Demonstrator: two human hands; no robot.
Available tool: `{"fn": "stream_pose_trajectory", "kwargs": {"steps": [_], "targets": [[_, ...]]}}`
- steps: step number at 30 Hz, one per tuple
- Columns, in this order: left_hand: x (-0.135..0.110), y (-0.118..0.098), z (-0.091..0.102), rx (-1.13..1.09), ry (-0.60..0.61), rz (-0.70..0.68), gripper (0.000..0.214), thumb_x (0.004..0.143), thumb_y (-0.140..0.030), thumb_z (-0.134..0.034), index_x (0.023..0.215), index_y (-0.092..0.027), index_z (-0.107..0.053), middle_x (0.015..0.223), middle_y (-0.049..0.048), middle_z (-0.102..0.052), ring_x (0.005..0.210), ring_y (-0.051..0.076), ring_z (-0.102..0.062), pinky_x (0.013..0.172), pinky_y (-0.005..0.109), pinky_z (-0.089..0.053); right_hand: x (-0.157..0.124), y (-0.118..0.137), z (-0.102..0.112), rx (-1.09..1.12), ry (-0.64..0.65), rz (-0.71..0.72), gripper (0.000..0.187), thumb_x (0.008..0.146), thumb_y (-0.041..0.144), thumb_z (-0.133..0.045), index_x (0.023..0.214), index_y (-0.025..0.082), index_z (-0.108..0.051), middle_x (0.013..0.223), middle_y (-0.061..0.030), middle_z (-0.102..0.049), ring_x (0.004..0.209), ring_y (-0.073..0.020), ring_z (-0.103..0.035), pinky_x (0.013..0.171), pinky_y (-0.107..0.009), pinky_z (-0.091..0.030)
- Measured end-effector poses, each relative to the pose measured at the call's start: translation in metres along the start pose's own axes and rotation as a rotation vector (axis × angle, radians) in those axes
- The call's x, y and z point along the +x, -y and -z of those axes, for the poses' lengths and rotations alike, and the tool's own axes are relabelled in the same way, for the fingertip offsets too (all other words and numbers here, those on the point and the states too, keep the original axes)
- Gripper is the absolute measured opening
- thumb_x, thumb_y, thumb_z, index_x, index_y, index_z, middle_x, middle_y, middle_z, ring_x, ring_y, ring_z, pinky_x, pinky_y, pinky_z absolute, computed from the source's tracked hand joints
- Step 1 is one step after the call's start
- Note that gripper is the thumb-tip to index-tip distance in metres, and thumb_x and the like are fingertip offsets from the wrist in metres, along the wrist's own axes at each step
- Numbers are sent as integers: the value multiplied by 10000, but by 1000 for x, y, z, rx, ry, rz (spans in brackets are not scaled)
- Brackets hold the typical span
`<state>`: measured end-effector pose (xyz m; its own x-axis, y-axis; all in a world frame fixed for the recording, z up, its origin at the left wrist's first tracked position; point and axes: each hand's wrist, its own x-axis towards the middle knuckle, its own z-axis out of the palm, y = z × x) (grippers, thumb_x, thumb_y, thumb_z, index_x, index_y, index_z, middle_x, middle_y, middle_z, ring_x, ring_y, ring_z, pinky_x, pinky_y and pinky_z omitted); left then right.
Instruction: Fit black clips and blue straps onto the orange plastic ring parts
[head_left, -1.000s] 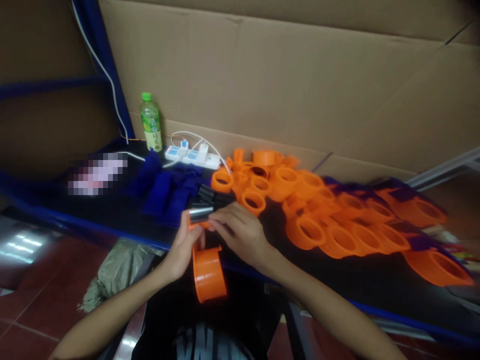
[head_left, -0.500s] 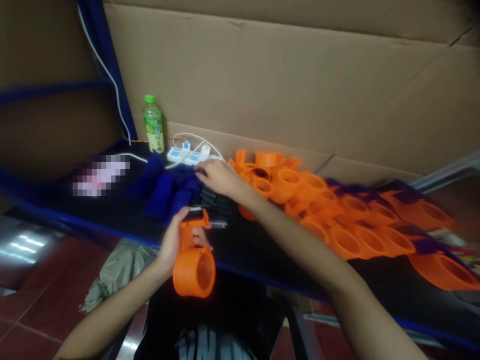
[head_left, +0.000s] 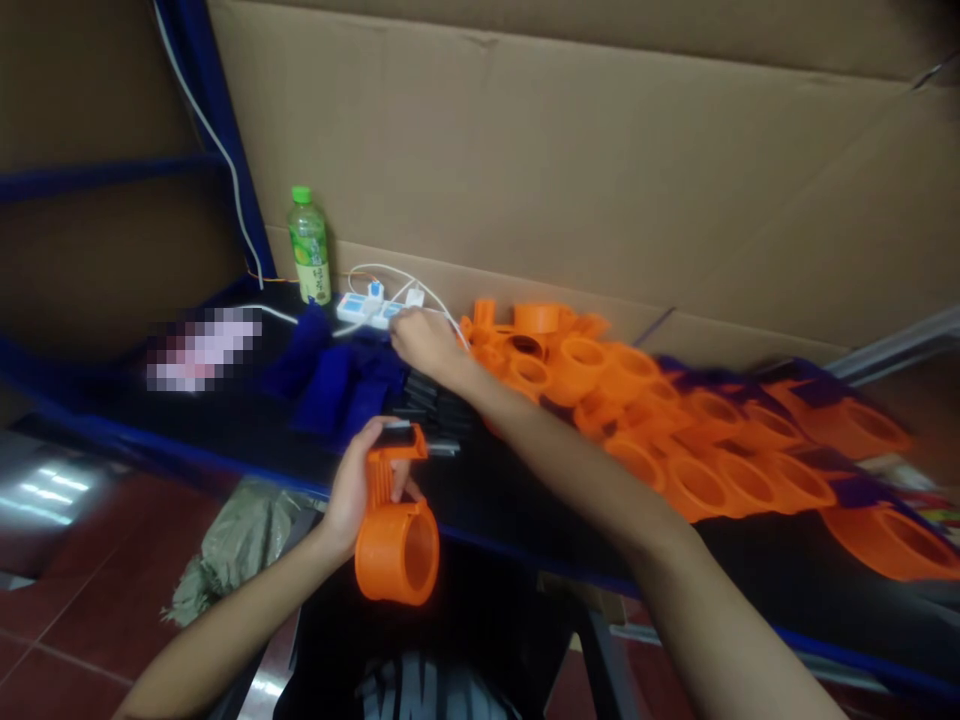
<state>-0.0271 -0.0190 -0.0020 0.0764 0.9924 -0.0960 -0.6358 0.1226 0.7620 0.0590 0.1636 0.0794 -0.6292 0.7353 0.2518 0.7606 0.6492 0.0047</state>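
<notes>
The left hand (head_left: 346, 492) has its grip clamped on the flat handle of an orange plastic ring-shaped holder (head_left: 396, 545), which hangs just off the near edge of the black table (head_left: 225, 420) with its long axis pointing up and away. The right hand (head_left: 421, 340) reaches well beyond it, over the dark blue fabric pieces (head_left: 330, 385) and short black cylinders (head_left: 439, 405). I cannot tell whether its grip holds anything. A second ago both hands met at the holder.
</notes>
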Motion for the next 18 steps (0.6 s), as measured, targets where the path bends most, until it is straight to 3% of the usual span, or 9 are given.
{"fn": "stream_pose_trajectory", "kwargs": {"steps": [3,7,9,12,15,18], "targets": [[0,-2,0,5,4,-54,320,886,-467,-609,1063,-202,-583,733,11,-713,397,96,-534,539,316,-597,-29,-3,20,146,-96,-32,258,940,210,-503,1074,154,-717,1058,-96,-728,900,-188,-654,768,-297,-473],[-1,-1,-2,-4,17,-98,331,832,-359,-717,1086,-202,-572,1088,84,-751,407,30,-465,636,364,-645,-95,-1,46,592,-184,-77,142,890,215,-584,918,161,-712,792,-15,-701,655,-106,-583,637,-236,-457],[-2,0,-5,-13,21,-92,339,836,-360,-723,1094,-203,-568,1085,84,-752,411,31,-476,637,369,-649,-127,3,54,685,-151,-88,115,882,214,-598,870,166,-702,735,-1,-678,610,-100,-563,582,-226,-439],[-3,3,-12,2,11,-75,358,826,-367,-748,1087,-204,-565,1035,71,-752,470,68,-587,637,359,-647,-157,9,60,712,-152,-133,87,865,187,-610,865,175,-696,769,-7,-697,670,-115,-614,630,-235,-476],[-3,5,-18,46,-17,-55,401,801,-380,-781,1086,-199,-565,992,67,-743,669,187,-741,597,311,-630,-166,14,63,697,-174,-185,81,850,162,-624,867,171,-702,776,-8,-705,692,-119,-633,671,-243,-494],[-2,4,-19,49,-41,-65,406,807,-385,-781,1091,-203,-557,937,51,-737,752,239,-771,577,286,-622,-164,16,62,729,-143,-205,97,863,174,-633,901,170,-722,733,2,-697,650,-110,-622,631,-229,-481]]}}
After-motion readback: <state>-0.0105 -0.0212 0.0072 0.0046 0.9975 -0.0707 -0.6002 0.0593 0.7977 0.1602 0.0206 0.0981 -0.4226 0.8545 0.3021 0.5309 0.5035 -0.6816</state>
